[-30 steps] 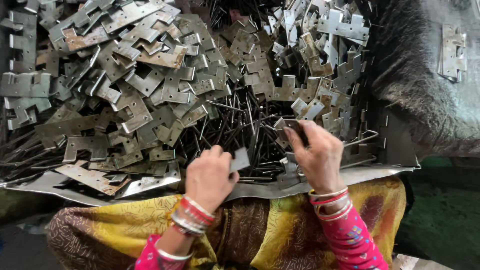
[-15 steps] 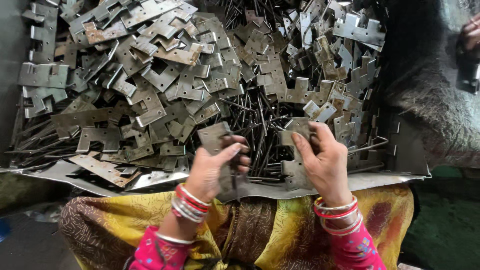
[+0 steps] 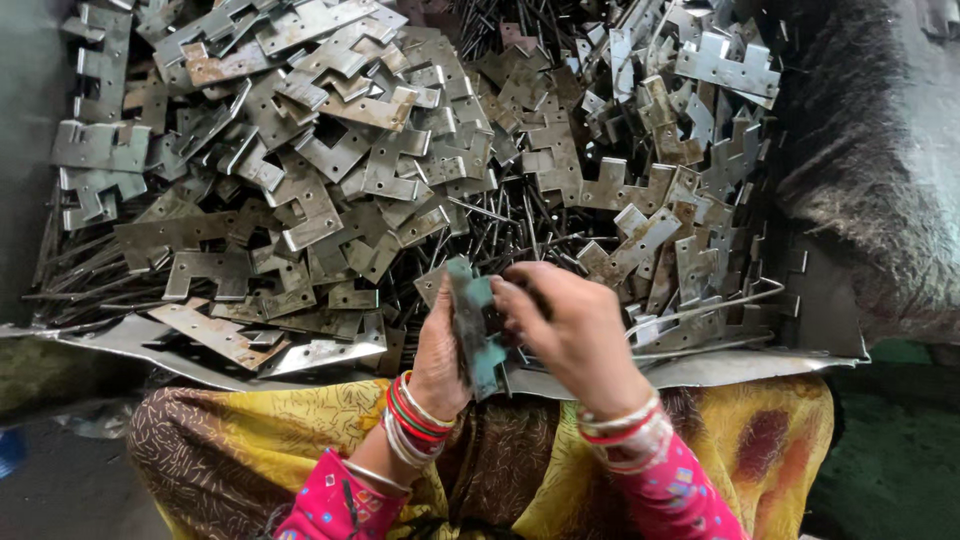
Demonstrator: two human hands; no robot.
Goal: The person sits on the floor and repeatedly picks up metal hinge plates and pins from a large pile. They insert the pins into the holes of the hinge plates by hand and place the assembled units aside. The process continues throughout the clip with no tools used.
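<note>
**Mating 2 hinge leaves over the lap**

The left hand [image 3: 440, 355] is closed around a hinge leaf [image 3: 475, 325], a flat metal plate with a greenish tarnish, held on edge just above the near lip of the metal tray [image 3: 740, 368]. The right hand [image 3: 575, 335] is curled against the same plate from the other side, fingertips [image 3: 510, 295] pinched at its upper part. Whether the right hand grips a 2nd leaf or a pin cannot be told; its palm hides the contact area.

Recommended handling, judged from this view:
1. Keep the left hand as the fixed clamp, low on the plate, so the knuckle edge stays exposed.
2. Let the right hand do the aligning only, using fingertip pressure.
3. Work close to the tray lip, so that a dropped part falls into the stock and not onto the yellow patterned cloth [image 3: 300, 440] across the lap.
4. Watch the stamped edges; they look sharp and partly rusted.

Just beyond the hands lies a loose bundle of thin steel pins [image 3: 500, 225]. Around it, a deep pile of notched hinge plates [image 3: 340, 170] fills the tray to the left, rear and right. A dark furry cloth [image 3: 850, 170] borders the right side.
</note>
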